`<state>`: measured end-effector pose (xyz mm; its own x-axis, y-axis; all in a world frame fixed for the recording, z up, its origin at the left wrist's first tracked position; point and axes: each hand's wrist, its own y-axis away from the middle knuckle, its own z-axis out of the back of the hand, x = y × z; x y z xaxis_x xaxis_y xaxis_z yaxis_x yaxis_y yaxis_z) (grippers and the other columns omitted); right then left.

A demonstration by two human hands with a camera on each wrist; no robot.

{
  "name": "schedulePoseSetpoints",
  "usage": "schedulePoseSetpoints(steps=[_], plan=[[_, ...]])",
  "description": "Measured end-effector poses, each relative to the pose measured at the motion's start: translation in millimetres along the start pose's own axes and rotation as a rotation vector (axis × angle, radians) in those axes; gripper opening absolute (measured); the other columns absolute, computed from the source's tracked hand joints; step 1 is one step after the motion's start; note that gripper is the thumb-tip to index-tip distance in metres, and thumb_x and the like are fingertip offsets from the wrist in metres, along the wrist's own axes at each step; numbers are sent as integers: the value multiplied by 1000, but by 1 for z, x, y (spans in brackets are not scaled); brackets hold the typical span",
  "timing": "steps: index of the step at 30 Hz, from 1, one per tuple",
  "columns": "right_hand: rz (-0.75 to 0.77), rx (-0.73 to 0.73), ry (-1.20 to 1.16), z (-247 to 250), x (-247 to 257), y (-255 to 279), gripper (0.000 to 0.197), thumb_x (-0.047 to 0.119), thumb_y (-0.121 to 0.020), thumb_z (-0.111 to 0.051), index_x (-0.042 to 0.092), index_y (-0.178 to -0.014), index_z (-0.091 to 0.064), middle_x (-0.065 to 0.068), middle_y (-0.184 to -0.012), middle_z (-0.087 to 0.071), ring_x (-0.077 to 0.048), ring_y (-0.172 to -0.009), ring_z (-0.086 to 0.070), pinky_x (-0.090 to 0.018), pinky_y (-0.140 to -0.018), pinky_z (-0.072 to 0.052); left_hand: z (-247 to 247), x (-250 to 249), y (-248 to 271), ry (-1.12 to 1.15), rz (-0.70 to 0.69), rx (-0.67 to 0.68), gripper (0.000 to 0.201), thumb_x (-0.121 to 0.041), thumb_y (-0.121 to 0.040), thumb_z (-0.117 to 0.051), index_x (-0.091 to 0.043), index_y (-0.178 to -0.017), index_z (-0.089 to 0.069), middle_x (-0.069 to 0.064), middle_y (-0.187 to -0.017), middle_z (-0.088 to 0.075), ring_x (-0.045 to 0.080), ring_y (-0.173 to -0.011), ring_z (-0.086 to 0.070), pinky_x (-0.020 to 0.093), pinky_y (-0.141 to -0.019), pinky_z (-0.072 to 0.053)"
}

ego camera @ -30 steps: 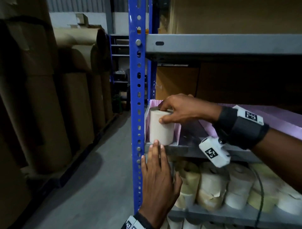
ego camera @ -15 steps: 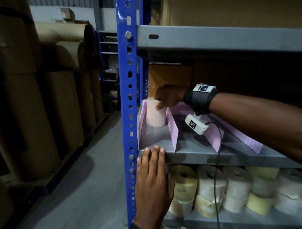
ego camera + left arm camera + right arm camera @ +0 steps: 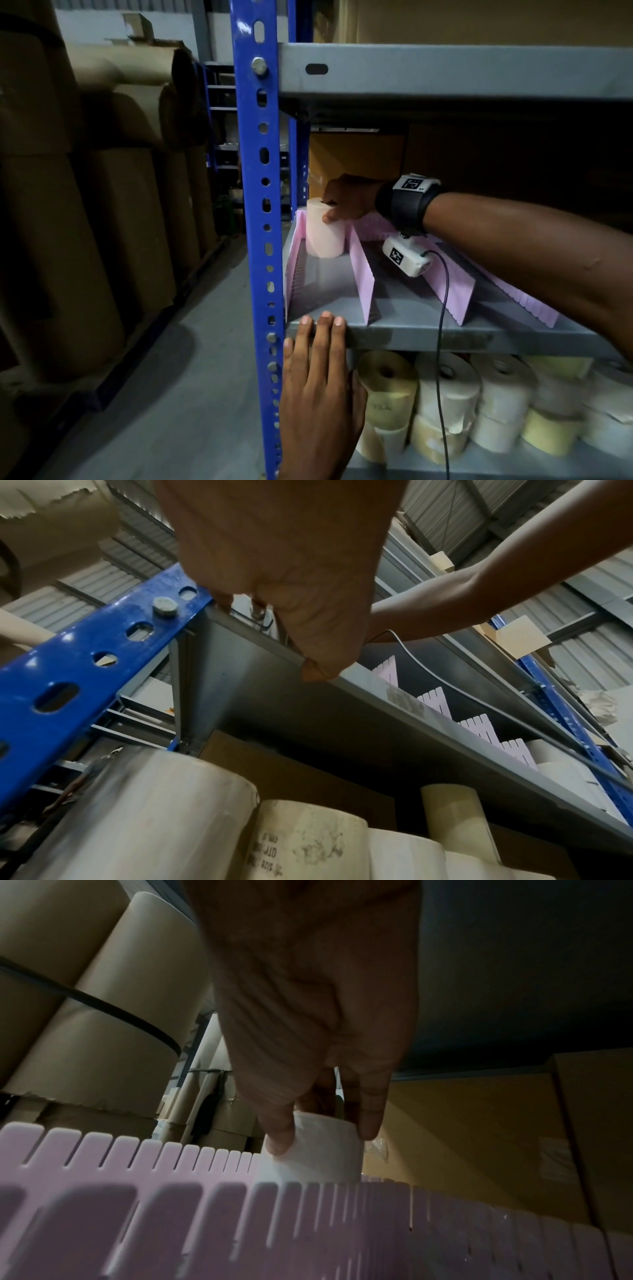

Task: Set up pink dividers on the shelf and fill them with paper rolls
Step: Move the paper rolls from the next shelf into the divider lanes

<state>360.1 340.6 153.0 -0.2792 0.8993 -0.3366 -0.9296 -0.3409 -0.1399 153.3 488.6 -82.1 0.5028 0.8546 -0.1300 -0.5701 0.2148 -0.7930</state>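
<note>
Deeper now between pink slotted dividers point(image 3: 362, 274): upright white paper roll point(image 3: 324, 230), right hand point(image 3: 347, 202) gripping its top, left hand point(image 3: 320, 380) flat.

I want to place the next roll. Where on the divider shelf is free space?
Free: the leftmost lane in front of the paper roll held by the right hand, and the lanes between the pink dividers to its right. Crowded: the lower shelf, packed with rolls.
</note>
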Motion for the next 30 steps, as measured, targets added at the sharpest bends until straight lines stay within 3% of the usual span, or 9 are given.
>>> schedulePoseSetpoints(steps=[6,9,12,14,17,20,23,27,30], plan=[[-3,10,8,-4,-2,-6,32,47,-90,-57,17,-85,-47,-11,-95,-59,-27,-84,-56,-42,-84,-51,2,1,0,7,-3,10,59,-32,-87,-55,-6,-140,-60,12,-149,-55,37,-140,-48,53,-108,-39],[-2,-2,22,-6,-2,-9,33,46,-91,-56,13,-93,-53,-5,-90,-51,-24,-81,-52,-40,-82,-50,3,2,0,16,-13,20,60,-32,-87,-55,-7,-141,-59,11,-150,-54,36,-141,-47,52,-108,-39],[-8,-3,28,-6,-2,-10,31,45,-91,-57,16,-88,-47,-6,-89,-51,-24,-79,-52,-40,-82,-51,5,1,0,17,-14,36,60,-33,-87,-55,-6,-141,-59,11,-150,-53,36,-141,-47,52,-108,-39],[-11,-2,46,-6,-1,-11,30,45,-91,-57,17,-87,-45,-9,-91,-56,-25,-79,-54,-42,-83,-52,7,0,-1,16,-6,55,60,-33,-87,-54,-6,-140,-59,11,-150,-53,37,-140,-47,54,-107,-43],[-25,5,55,-6,-1,-9,36,46,-92,-55,11,-96,-56,-14,-99,-64,-26,-79,-56,-42,-83,-53,10,-1,-2,23,-4,74,61,-33,-85,-55,-4,-139,-60,13,-148,-54,39,-139,-48,57,-100,-52],[-36,10,60,-4,-1,-4,44,51,-92,-51,10,-105,-58,-14,-110,-64,-29,-92,-60,-43,-87,-52,9,0,-1,46,-5,72,66,-29,-81,-68,-3,-141,-57,15,-150,-52,40,-141,-45,60,-100,-51],[-34,-49,47,4,1,11,49,56,-89,-49,15,-115,-58,-10,-119,-62,-29,-102,-60,-44,-89,-51,8,2,1,90,-8,97,78,-29,-76,-80,-4,-146,-52,12,-154,-48,38,-145,-39,58,-104,-48],[-20,-124,-8,22,14,52,54,59,-86,-49,24,-128,-53,-6,-132,-57,-29,-117,-55,-43,-95,-49,11,6,5,132,-18,136,81,-32,-80,-73,-8,-152,-44,9,-161,-39,32,-151,-30,53,-114,-39],[-25,-166,-82,40,31,101,52,58,-84,-51,26,-125,-56,-7,-127,-59,-29,-109,-58,-44,-87,-52,16,6,5,172,-3,178,83,-32,-80,-70,-9,-155,-40,8,-163,-34,31,-154,-24,56,-116,-37]])
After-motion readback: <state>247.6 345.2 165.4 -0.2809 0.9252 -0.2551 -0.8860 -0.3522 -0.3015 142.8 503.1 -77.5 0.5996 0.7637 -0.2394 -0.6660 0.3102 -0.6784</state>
